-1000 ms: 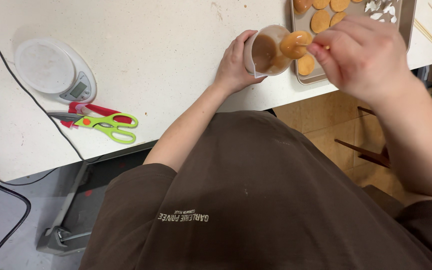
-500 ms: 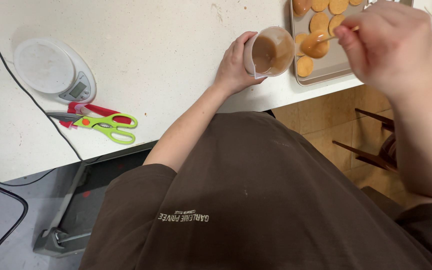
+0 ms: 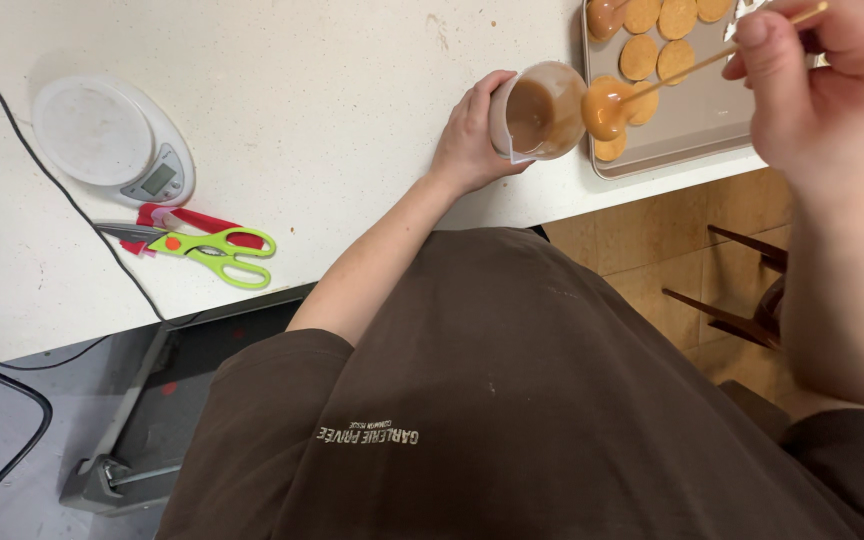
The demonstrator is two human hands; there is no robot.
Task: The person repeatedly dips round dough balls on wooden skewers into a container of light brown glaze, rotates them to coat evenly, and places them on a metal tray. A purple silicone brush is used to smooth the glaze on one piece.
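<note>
My left hand [image 3: 470, 135] grips a small translucent cup [image 3: 537, 110] of light brown coating, tilted toward the right, near the counter's front edge. My right hand [image 3: 832, 80] pinches a thin wooden skewer [image 3: 712, 58] at upper right. On the skewer's lower end sits a round cookie coated in glossy brown [image 3: 604, 108], hanging just right of the cup's rim and above a metal baking tray [image 3: 697, 130]. Several plain round cookies [image 3: 657, 40] lie on the tray, and one coated piece [image 3: 604, 15] sits at its top left corner.
A white digital kitchen scale [image 3: 112, 140] stands at the left of the pale counter [image 3: 332, 90]. Green-handled scissors [image 3: 207, 247] lie over a red tool below it. A black cable [image 3: 42, 170] runs across the counter's left side. Wooden floor and chair legs [image 3: 722, 300] show at right.
The view shifted, and my right hand drew the skewer back up and to the right. The coated cookie came off the cup's mouth and now hangs beside its rim over the tray.
</note>
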